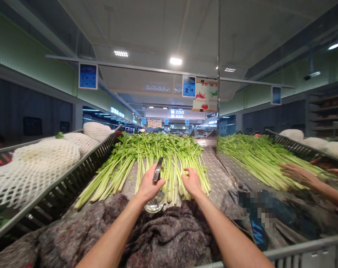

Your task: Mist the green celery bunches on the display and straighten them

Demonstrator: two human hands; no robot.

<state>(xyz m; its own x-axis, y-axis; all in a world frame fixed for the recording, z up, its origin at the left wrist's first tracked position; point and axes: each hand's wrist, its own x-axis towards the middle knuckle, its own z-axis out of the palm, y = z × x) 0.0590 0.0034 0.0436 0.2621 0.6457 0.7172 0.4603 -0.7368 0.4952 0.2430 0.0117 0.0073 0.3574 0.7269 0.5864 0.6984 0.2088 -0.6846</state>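
- Many green celery stalks [169, 163] lie side by side on a metal shelf [215, 175] with a raised pattern, straight ahead of the person, cut ends toward the body and leaves at the far side.
- The left hand [150, 186] is above the near part of the stalks, its fingers curled round a dark tool [157, 170] that sticks up past the knuckles.
- A clear round object [154, 204] shows just under that hand; whether the two are joined is hidden.
- The right hand [193, 182] is over the stalks further right, fingers loosely bent, thumb and forefinger parted; whether the fingertips touch a stalk cannot be told.
- A crumpled grey blanket [102, 223] lies along the near edge, below both forearms.
- To the left stands a slatted black crate [74, 182] with white foam netting [46, 154].
- A mirrored wall [241, 182] on the right reflects stalks and hands.
- Price signs [189, 86] hang overhead.
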